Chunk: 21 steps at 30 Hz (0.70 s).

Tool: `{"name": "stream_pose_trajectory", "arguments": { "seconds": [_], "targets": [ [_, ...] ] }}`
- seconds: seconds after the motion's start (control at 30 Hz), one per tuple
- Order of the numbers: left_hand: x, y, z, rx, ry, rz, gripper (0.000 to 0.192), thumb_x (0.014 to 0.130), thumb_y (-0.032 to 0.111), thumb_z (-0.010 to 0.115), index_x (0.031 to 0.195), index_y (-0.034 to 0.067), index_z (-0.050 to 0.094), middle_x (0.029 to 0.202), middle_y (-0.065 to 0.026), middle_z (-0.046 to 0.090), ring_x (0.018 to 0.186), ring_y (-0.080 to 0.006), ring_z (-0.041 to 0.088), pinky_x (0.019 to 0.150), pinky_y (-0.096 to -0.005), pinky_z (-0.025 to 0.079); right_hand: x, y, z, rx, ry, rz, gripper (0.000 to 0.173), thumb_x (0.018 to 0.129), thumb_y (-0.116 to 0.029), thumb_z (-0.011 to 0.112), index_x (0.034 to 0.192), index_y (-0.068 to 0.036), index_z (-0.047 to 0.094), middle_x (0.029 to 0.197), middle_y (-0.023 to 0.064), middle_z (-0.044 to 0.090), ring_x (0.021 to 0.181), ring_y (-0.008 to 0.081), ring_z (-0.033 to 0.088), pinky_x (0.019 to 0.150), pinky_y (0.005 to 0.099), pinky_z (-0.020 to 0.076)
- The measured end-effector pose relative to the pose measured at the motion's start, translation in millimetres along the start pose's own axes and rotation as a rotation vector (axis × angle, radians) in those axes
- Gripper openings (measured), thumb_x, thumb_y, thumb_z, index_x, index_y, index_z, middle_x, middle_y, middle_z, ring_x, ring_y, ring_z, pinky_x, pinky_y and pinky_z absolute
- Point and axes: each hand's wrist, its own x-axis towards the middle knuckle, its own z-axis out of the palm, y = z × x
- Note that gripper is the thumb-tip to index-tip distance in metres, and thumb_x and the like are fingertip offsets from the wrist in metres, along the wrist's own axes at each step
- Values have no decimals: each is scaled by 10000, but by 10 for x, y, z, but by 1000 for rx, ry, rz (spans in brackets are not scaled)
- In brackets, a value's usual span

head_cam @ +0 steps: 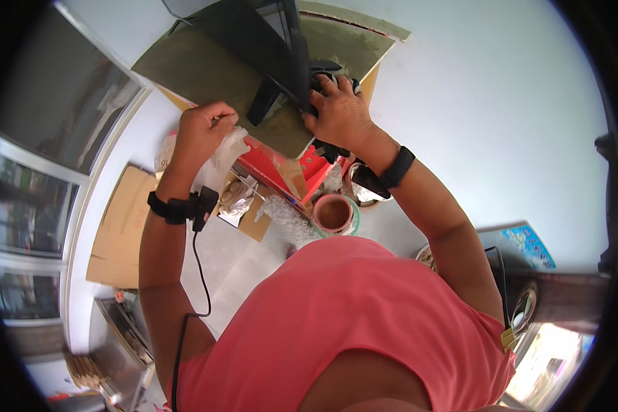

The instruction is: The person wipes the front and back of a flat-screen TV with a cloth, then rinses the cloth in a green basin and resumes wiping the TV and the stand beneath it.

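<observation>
My left hand, fingers curled, holds a crumpled white plastic bag that hangs at the near edge of a worn green-grey tabletop. On that tabletop stands a black flat-screen monitor on a dark foot, seen nearly edge-on. My right hand is spread over a dark, partly grey bundle close behind the screen's lower edge. The palm covers most of that bundle, so what it is and whether the fingers grip it cannot be made out.
Below the tabletop is a red perforated crate or shelf. A pink pot in a green basket and a fluffy duster are on the floor. Cardboard leans at the left wall. A cable runs down my left arm.
</observation>
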Motion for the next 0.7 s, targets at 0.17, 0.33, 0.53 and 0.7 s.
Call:
{"name": "stream_pose_trajectory", "arguments": {
  "seconds": [0.17,0.33,0.53,0.7],
  "targets": [
    [505,-372,-153,100,-173,142,84,822,39,610,889,9,651,759,-47,642,686,-94,577,632,-237,454,4,-117,30,-71,-103,-10,339,797,-344,582,1094,-199,659,1293,81,496,1209,325,402,867,518,396],
    [972,-594,-59,223,-521,395,305,802,71,579,1091,152,635,944,-123,621,833,-284,614,717,-362,478,-56,-310,21,-85,-120,-10,303,815,-343,579,1087,-244,667,1272,61,516,1243,319,372,879,519,369],
    [1250,-775,10,406,-503,730,400,798,77,595,1186,172,605,920,-131,586,794,-341,596,728,-412,486,-58,-513,7,-184,-88,109,327,837,-392,564,1115,-245,656,1324,65,467,1268,339,335,907,541,333],
    [1291,-784,86,516,-593,736,409,821,85,583,1210,211,582,990,-171,593,843,-362,607,743,-431,489,11,-471,51,-211,-111,95,401,858,-448,521,1169,-218,627,1397,77,383,1298,348,279,944,592,276]
  ]
}}
